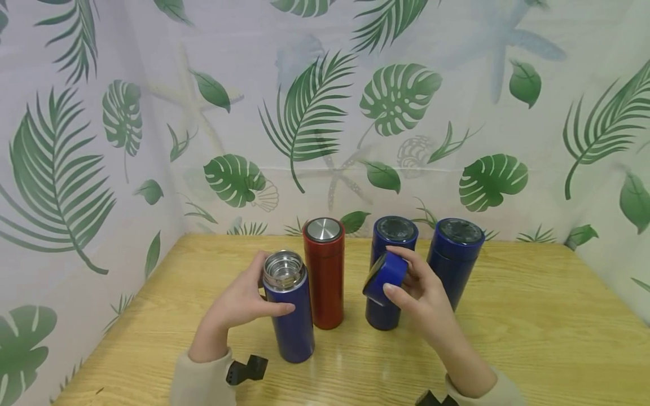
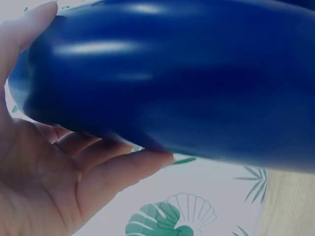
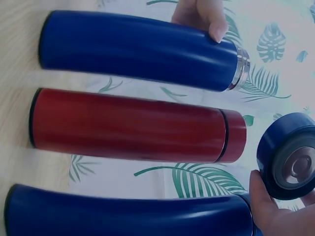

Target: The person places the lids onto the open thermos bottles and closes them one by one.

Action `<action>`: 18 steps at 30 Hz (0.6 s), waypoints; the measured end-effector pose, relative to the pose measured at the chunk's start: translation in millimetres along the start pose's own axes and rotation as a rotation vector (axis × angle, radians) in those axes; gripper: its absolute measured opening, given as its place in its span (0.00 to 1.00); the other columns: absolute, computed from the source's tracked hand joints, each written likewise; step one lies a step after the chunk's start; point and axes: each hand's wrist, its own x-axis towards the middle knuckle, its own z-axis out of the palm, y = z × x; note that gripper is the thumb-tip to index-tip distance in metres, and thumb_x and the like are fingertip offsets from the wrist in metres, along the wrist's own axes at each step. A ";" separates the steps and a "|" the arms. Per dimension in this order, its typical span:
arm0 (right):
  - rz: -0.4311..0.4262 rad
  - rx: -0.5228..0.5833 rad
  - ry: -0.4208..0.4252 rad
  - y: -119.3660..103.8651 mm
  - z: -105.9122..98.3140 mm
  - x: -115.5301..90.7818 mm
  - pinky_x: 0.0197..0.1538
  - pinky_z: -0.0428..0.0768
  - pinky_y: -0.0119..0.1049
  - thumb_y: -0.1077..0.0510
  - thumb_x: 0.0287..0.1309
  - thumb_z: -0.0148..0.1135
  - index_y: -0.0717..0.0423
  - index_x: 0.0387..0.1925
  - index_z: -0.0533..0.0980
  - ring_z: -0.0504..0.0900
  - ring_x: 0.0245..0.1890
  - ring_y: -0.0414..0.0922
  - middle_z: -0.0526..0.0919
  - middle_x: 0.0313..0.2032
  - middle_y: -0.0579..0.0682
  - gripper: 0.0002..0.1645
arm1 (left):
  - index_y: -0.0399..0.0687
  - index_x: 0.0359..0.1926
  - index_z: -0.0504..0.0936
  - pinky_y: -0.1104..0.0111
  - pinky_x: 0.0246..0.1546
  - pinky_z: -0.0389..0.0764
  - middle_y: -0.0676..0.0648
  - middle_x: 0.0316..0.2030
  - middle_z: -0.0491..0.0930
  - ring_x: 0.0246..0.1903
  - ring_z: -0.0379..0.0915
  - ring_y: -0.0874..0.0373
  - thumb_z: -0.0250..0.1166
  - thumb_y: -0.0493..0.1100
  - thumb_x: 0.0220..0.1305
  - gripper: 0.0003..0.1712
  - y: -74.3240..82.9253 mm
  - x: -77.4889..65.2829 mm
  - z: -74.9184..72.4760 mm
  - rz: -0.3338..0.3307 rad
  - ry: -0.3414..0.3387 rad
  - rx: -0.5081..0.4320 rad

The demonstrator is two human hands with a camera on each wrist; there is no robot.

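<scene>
My left hand (image 1: 250,298) grips an uncapped blue thermos bottle (image 1: 293,327) near its top, thumb across the front. The bottle's steel mouth (image 1: 283,269) faces up, and its base appears to rest on the table. In the left wrist view the blue body (image 2: 187,88) fills the frame above the curled fingers. My right hand (image 1: 424,293) pinches a blue lid (image 1: 391,276) between thumb and fingers, held tilted in the air. The right wrist view shows the dark, round inner side of this lid (image 3: 295,164). Lid and open bottle are apart.
A capped red thermos (image 1: 327,282) stands just right of the open bottle. Two capped blue thermoses stand further right, one (image 1: 384,316) behind the lid and another (image 1: 452,265) beyond it. The wooden table (image 1: 548,316) meets a leaf-patterned cloth (image 1: 325,186) at the back.
</scene>
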 end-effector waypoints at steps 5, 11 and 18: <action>0.022 0.093 0.011 -3.5 -1.9 -0.7 0.39 0.76 0.35 0.69 0.52 0.50 0.46 0.53 0.64 0.77 0.40 0.46 0.70 0.45 0.64 0.27 | 0.42 0.54 0.55 0.58 0.41 0.73 0.41 0.46 0.70 0.46 0.68 0.49 0.71 0.40 0.43 0.41 4.4 1.9 8.8 0.014 -0.043 -0.010; 0.012 0.150 0.009 -4.4 -3.4 -1.8 0.40 0.76 0.35 0.70 0.51 0.50 0.46 0.51 0.63 0.77 0.40 0.45 0.71 0.43 0.59 0.27 | 0.42 0.54 0.56 0.60 0.40 0.74 0.41 0.46 0.70 0.46 0.68 0.50 0.71 0.40 0.42 0.42 11.8 5.0 20.8 0.024 -0.076 -0.031; 0.001 0.217 0.005 -4.7 -3.8 -3.2 0.40 0.77 0.35 0.71 0.48 0.51 0.46 0.49 0.61 0.77 0.41 0.45 0.68 0.45 0.60 0.28 | 0.43 0.54 0.57 0.64 0.37 0.76 0.43 0.45 0.72 0.44 0.70 0.52 0.71 0.40 0.42 0.41 15.9 8.6 34.9 0.040 -0.083 -0.036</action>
